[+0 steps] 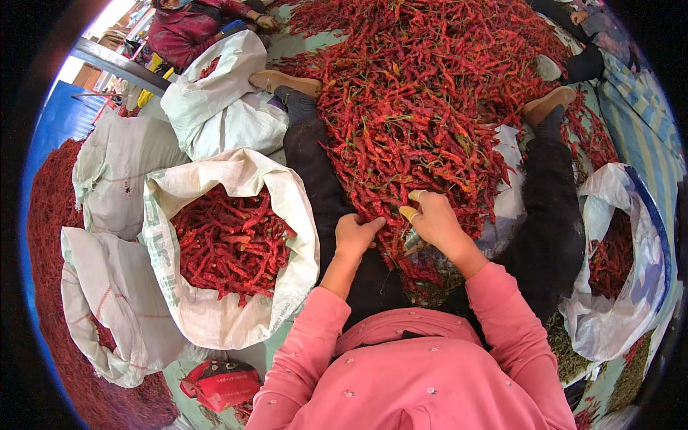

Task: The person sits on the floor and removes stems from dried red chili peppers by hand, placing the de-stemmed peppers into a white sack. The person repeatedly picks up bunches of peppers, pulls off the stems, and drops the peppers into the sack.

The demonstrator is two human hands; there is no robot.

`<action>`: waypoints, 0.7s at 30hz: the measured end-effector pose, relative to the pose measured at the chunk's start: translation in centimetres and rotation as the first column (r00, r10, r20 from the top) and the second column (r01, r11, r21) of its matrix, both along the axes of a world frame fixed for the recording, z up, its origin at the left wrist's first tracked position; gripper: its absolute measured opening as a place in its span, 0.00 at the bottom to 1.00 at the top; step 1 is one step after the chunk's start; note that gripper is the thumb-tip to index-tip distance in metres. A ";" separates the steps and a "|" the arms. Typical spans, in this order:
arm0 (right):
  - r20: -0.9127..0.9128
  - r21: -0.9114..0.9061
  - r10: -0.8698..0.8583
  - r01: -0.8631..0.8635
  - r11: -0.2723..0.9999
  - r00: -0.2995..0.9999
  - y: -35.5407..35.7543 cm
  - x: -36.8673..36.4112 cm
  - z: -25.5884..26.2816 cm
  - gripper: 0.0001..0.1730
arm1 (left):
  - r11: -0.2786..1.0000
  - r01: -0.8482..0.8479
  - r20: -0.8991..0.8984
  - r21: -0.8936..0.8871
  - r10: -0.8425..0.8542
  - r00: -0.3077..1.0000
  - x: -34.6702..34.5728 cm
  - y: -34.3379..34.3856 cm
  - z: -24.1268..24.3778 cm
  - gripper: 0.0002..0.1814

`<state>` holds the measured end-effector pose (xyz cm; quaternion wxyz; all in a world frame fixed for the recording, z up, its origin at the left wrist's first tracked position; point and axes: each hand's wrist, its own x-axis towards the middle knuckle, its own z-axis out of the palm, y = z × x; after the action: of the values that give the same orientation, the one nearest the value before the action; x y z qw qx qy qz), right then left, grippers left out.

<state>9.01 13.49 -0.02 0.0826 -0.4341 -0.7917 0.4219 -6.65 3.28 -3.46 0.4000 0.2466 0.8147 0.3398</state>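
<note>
A large heap of dried red chillies with stems lies between the outstretched legs. My left hand is at the near left edge of this heap, thumb and fingers bent close against the chillies. Whether a chilli is pinched there I cannot tell. Just right of it, my right hand reaches onto the heap with yellow covers on two fingertips. Those two tips are apart; its other fingers are hidden beneath the palm. Below the hands, loose chillies and a pile of stem bits lie near my lap.
An open white woven sack of chillies stands at the left, beside fuller sacks. Another open sack stands at the right. A red packet lies at lower left. One person sits at upper left, another at upper right.
</note>
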 end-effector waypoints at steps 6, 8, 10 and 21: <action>-0.120 -0.041 -0.029 0.024 0.999 0.992 -0.4 -0.7 -2.8 0.25 | 0.958 0.077 -0.213 0.277 -0.017 0.977 1.4 0.6 -1.5 0.12; -0.080 -0.043 -0.046 0.043 0.998 0.996 -0.4 -0.6 -2.9 0.24 | 0.961 -0.094 0.039 0.261 0.086 0.995 1.9 0.7 -1.5 0.09; 0.009 -0.009 -0.040 0.040 0.999 0.999 -0.8 -0.7 -1.5 0.23 | 0.898 -0.300 0.325 0.322 0.193 0.926 2.5 0.3 -2.0 0.07; -0.027 0.200 0.111 -0.104 0.974 0.993 -4.6 -1.7 -0.4 0.21 | 0.793 -0.526 0.839 0.308 0.034 0.543 1.4 -1.1 -0.9 0.24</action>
<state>7.35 8.88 -0.45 0.1176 -0.3721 -0.8504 0.3529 -5.22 2.17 -4.32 0.5738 0.0267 0.4486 0.6847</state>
